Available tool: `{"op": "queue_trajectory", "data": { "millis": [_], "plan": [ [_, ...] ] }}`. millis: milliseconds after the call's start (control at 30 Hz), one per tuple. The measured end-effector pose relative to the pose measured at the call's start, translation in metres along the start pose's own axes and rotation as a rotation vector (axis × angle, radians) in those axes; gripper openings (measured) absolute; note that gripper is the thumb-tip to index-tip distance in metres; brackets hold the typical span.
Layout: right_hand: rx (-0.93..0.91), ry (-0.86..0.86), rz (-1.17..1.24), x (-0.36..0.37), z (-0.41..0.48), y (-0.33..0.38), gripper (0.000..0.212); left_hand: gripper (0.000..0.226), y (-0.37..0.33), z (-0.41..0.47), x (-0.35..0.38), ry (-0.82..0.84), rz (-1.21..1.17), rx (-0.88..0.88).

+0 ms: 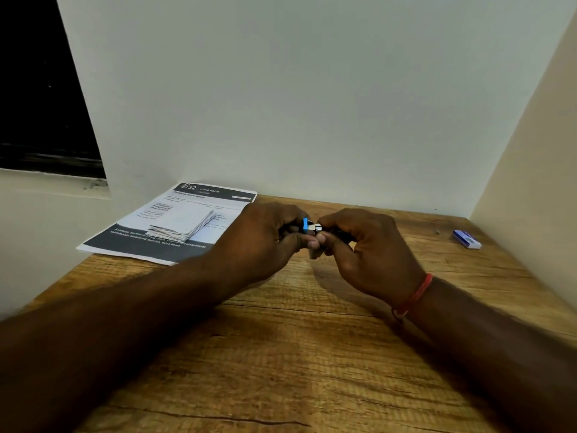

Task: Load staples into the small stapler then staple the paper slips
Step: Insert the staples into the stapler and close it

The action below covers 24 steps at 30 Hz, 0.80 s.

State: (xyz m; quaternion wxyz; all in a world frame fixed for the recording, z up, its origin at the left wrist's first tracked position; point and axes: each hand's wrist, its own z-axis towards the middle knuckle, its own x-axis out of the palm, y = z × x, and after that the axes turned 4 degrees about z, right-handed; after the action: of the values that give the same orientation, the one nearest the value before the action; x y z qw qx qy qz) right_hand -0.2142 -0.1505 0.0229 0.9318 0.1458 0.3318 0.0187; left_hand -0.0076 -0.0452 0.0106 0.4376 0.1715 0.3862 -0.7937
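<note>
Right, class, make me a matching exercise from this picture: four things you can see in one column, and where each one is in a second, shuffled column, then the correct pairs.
Things:
1. stapler
2. paper slips
3. small blue box
4. red thread band

Places:
A. alone on the table, far right
B. around the right wrist
C. held between both hands
D. stacked on the printed sheet, at left

Pairs: 1-C, 2-D, 3-A, 4-B
</note>
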Motion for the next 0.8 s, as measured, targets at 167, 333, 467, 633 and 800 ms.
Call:
{"op": "queue_trajectory", "data": {
  "millis": [167, 333, 467, 633, 800],
  "plan": [
    [-0.002, 0.013, 0.004, 0.001, 0.0, 0.0, 0.008, 0.007, 0.0, -0.002, -0.001, 0.02, -0.007, -0.007],
    [0.064, 0.017, 0.082, -0.001, 0.002, -0.004, 0.013, 0.021, 0.002, 0.003, 0.0, -0.035, -0.065, -0.018],
    [0.309, 0.029, 0.336, 0.0, 0.001, -0.012, 0.056, 0.023, 0.003, 0.005, 0.003, -0.042, -0.183, -0.185],
    [0.372, 0.049, 0.329, 0.005, -0.001, -0.006, 0.1, 0.022, -0.001, 0.006, 0.003, -0.022, -0.531, -0.411],
    [0.223, 0.001, 0.115, 0.009, -0.003, -0.008, 0.078, 0.031, -0.015, 0.007, 0.003, -0.004, -0.734, -0.553]
  ]
}}
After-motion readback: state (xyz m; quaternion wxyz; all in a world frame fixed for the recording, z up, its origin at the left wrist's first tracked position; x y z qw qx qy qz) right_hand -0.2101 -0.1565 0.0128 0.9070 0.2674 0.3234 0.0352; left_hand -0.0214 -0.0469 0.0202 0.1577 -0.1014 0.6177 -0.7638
